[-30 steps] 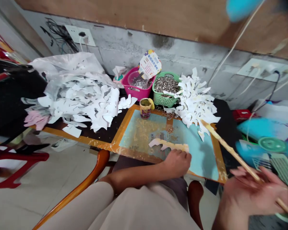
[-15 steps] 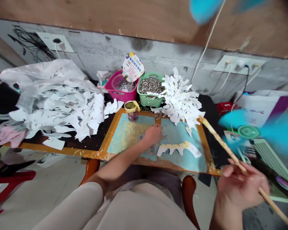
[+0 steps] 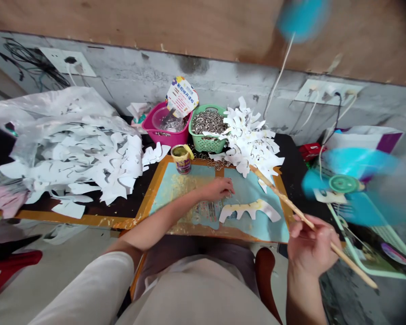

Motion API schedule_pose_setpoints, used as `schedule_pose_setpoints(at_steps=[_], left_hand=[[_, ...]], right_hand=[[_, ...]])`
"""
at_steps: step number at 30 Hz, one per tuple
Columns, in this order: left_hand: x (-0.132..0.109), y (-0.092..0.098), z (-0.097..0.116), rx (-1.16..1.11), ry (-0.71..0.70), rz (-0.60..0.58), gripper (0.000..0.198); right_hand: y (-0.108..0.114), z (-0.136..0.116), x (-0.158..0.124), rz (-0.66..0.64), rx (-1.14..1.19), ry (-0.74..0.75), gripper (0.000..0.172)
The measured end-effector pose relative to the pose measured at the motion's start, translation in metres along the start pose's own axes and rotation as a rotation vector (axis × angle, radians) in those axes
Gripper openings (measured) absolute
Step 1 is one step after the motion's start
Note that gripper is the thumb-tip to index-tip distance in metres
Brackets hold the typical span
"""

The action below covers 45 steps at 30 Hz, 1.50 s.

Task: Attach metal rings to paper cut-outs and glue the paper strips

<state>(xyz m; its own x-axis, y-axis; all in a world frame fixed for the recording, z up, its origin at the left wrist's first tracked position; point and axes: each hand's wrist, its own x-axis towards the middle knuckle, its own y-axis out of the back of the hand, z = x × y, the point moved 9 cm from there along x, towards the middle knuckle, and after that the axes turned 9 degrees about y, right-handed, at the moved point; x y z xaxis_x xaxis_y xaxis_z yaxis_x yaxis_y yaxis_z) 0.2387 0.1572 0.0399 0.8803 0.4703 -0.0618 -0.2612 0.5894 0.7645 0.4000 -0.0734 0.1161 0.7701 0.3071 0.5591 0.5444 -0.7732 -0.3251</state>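
Observation:
My left hand [image 3: 219,188] is over the blue work mat [image 3: 189,219], fingers pinched on what looks like a small metal ring [image 3: 228,195]. My right hand [image 3: 313,246] grips a long wooden stick [image 3: 287,203] with a pale crust on its far half; the tip points toward a heap of white cut pieces [image 3: 253,144]. Between the hands lies one curved white piece [image 3: 250,210] with notches along its lower edge and yellowish smears along the top. Near the mat's back edge stands a cup [image 3: 182,160] of yellowish paste, with loose metal rings [image 3: 208,159] beside it.
Behind are a pink basket [image 3: 165,135] and a green basket [image 3: 208,143] full of metal rings. A large pile of white pieces [image 3: 98,153] in plastic covers the left side. A blue-bladed fan [image 3: 347,184] spins at right, by a pale green basket [image 3: 375,271].
My left hand has shifted slightly and now shows a ring at its fingertips. My right hand has moved left with the stick, bringing its tip left as well. The view has shifted a little.

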Motion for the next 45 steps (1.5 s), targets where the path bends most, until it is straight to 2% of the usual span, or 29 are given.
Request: schedule_pose_setpoints(at_steps=[2,4,10,15,22,27,34,38,41,45], left_hand=[[0.002,-0.012,0.004,-0.206,-0.04,-0.099,0.016],[0.006,-0.021,0.0,-0.346,-0.021,-0.144,0.012],[0.013,-0.033,-0.012,-0.414,0.042,-0.157,0.012],[0.015,-0.029,-0.01,-0.443,0.062,-0.132,0.014],[0.011,-0.034,0.0,-0.263,0.02,-0.161,0.009],[0.004,-0.037,0.008,-0.07,-0.014,-0.096,0.011],[-0.011,-0.043,0.026,0.167,-0.132,-0.029,0.014],[-0.017,-0.036,0.031,0.214,-0.127,0.048,0.018],[-0.013,-0.021,0.02,0.256,-0.026,0.161,0.02],[0.003,-0.003,-0.011,0.33,0.141,0.254,0.013]], right_hand=[[0.0,0.001,-0.001,0.001,-0.007,-0.006,0.028],[0.0,0.001,-0.002,-0.002,-0.01,-0.009,0.029],[0.0,0.005,-0.004,0.001,0.0,-0.02,0.028],[-0.001,0.005,-0.005,-0.004,-0.021,-0.026,0.029],[-0.003,0.006,-0.007,-0.005,-0.029,-0.04,0.027],[-0.001,0.009,-0.007,-0.008,-0.024,-0.052,0.027],[-0.002,0.006,-0.006,0.005,-0.023,-0.034,0.028],[-0.002,0.006,-0.007,0.011,-0.008,-0.031,0.027],[-0.001,0.006,-0.007,0.01,-0.007,-0.028,0.026],[-0.001,0.004,-0.007,0.019,-0.015,-0.016,0.026]])
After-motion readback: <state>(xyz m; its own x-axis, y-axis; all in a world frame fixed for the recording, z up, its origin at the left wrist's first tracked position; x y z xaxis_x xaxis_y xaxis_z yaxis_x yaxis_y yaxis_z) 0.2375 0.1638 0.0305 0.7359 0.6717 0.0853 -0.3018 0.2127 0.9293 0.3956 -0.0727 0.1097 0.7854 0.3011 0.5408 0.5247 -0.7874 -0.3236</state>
